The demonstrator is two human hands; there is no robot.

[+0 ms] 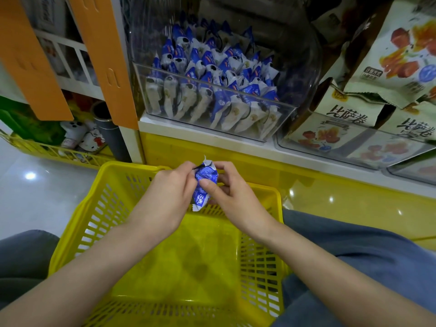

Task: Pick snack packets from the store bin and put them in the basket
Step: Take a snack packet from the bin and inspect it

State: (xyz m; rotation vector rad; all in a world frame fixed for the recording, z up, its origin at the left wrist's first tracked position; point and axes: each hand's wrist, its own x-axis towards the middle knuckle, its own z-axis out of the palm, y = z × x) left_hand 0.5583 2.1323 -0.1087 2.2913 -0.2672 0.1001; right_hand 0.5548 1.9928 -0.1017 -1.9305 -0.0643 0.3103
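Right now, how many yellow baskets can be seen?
2. The near basket is at bottom centre; the far basket stands on the floor at left, partly hidden.

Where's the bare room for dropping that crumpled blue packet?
The floor of the yellow plastic basket lies bare between its slotted walls, beneath the left hand and right hand. The clear plastic bin is crowded with blue-and-white snack packets.

Green bags (pixel 398 55) sit right; orange panels (pixel 103 62) and white toys (pixel 90 140) left.
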